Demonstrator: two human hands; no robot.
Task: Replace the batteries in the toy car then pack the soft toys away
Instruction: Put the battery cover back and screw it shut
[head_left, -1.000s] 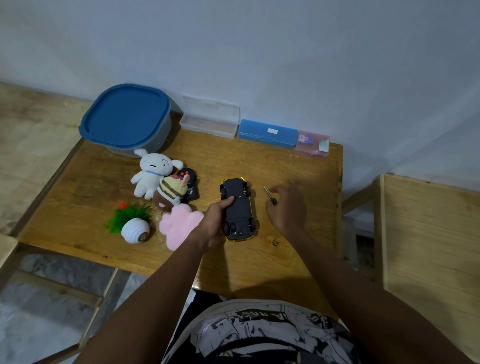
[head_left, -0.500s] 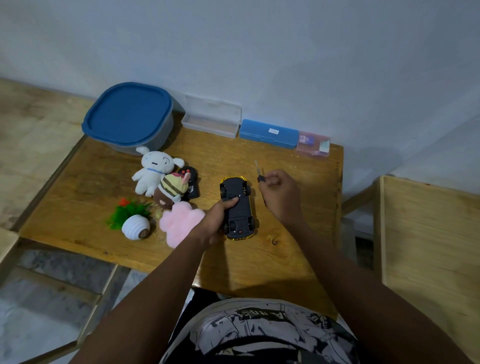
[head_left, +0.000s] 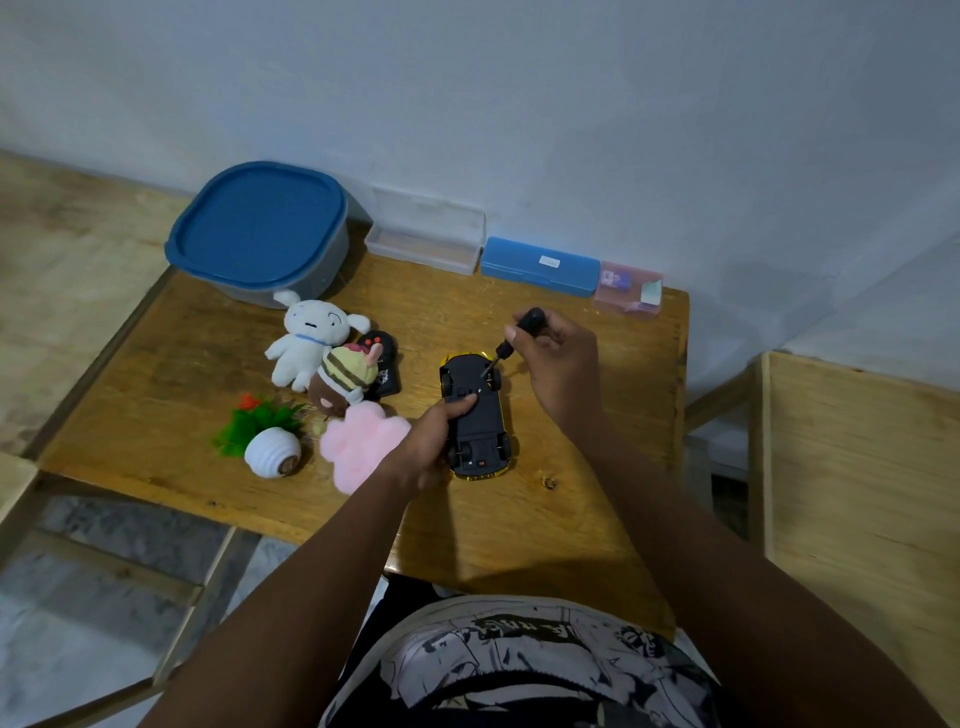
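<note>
Now the screwdriver (head_left: 503, 349) comes down onto the upturned toy car (head_left: 478, 421), and the battery job begins.

Across the wooden surface (head_left: 171, 374), the blue-lidded tub (head_left: 260, 228) sits closed at the back left, and the soft toys (head_left: 306, 338) lie clustered in front of it, not yet packed. Just right of them the toy car rests on its roof. The left hand (head_left: 423, 449) grips its near side, thumb pressed on the chassis. The right hand (head_left: 561, 364), which a second ago was lifting the tool off the wood, now curls round the black handle, with the tip angled onto the underside near the far wheels. The cover screw looks to be next, and the old batteries are probably not out yet.
</note>
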